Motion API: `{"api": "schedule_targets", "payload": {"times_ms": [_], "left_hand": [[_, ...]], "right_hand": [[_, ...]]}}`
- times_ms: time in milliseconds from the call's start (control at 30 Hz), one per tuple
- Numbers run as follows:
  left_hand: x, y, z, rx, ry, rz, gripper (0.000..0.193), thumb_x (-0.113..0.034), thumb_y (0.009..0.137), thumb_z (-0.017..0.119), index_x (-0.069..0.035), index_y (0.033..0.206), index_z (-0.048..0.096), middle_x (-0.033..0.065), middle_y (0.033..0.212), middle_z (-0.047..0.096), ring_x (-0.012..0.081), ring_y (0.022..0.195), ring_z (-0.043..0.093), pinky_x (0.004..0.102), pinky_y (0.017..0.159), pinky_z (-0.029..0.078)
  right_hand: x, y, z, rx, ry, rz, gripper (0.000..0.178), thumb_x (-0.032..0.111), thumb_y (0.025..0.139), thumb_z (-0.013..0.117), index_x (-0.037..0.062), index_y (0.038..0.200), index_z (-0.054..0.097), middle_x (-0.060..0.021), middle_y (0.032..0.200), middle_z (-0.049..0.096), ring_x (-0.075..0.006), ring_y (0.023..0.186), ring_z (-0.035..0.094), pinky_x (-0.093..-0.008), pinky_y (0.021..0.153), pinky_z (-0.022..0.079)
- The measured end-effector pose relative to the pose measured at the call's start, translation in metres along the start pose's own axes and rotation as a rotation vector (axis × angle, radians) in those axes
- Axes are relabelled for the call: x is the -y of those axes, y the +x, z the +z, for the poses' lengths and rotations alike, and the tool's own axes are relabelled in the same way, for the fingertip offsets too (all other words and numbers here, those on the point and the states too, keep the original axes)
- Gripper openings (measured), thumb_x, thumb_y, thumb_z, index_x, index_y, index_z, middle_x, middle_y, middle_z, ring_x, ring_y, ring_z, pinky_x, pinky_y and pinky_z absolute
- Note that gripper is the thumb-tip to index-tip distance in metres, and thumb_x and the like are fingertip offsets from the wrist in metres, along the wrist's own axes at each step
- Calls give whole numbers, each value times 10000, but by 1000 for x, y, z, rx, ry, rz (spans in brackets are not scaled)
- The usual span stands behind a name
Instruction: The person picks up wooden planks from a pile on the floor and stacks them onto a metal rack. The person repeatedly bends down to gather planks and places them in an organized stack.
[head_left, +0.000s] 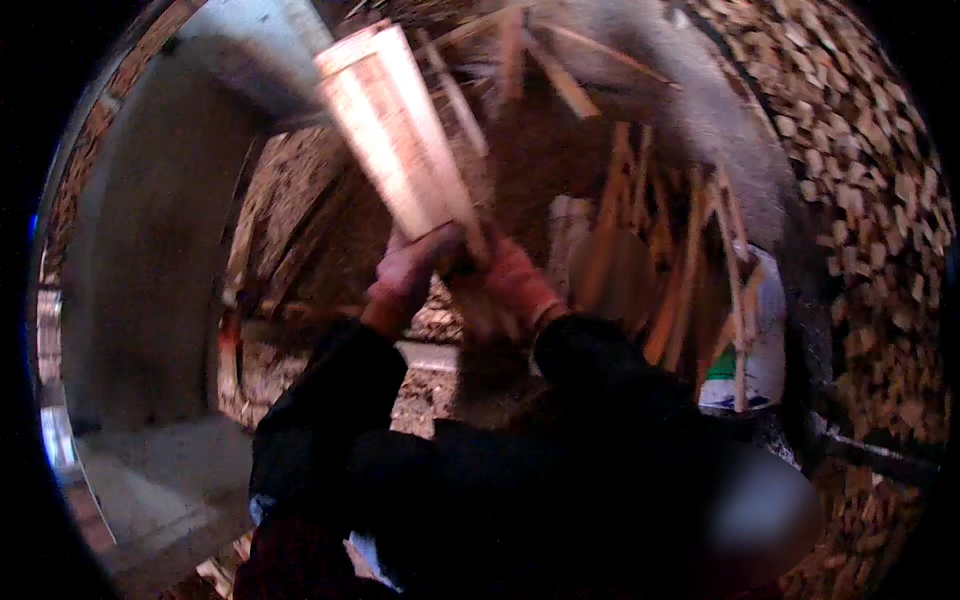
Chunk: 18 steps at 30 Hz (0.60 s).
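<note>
Several pale wooden boards, pressed together lengthwise, tilt up and away to the left in front of me. Around their near end on the left side, my left hand is closed. My right hand is closed against the right side of the same near end. Both hands look reddish, perhaps gloved, and some of their fingers are hidden or in shadow. Dark sleeves cover both forearms.
Long thin wood strips stand bunched at the right, beside a white sack with a green patch. Split firewood is stacked along the far right. A grey slab-like surface rises on the left. Loose sticks lie farther ahead.
</note>
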<state>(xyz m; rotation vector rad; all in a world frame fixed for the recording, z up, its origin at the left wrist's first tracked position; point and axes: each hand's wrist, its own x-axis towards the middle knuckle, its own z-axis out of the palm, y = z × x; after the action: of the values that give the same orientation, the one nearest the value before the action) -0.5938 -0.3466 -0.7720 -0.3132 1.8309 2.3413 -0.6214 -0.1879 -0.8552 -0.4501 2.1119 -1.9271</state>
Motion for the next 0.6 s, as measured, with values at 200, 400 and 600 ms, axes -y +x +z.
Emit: {"api": "schedule_targets", "payload": {"times_ms": [200, 400, 600], "left_hand": [[-77, -1, 2, 18, 268, 71, 504, -189, 846, 688, -9, 1286, 521, 127, 1231, 565, 233, 1120, 557, 353, 971, 445], [-225, -63, 151, 76, 209, 97, 613, -188, 848, 681, -16, 1372, 415, 150, 1343, 459, 273, 1197, 489, 382, 1019, 406], [-366, -219, 312, 286, 177, -16, 729, -187, 850, 674, -24, 1459, 309, 173, 1456, 352, 313, 1274, 421, 411, 1067, 368]], "right_hand": [[193, -30, -54, -23, -237, 49, 934, 356, 641, 885, 77, 1401, 419, -134, 1284, 588, -243, 1177, 557, -369, 1039, 431], [358, -102, -115, -151, 395, 23, 942, 215, 641, 831, 84, 1449, 364, -146, 1332, 545, -239, 1234, 507, -373, 1054, 392], [534, -246, -160, -436, 39, 238, 875, 146, 650, 792, 95, 1428, 394, -96, 1280, 570, -203, 1194, 510, -381, 1046, 394]]}}
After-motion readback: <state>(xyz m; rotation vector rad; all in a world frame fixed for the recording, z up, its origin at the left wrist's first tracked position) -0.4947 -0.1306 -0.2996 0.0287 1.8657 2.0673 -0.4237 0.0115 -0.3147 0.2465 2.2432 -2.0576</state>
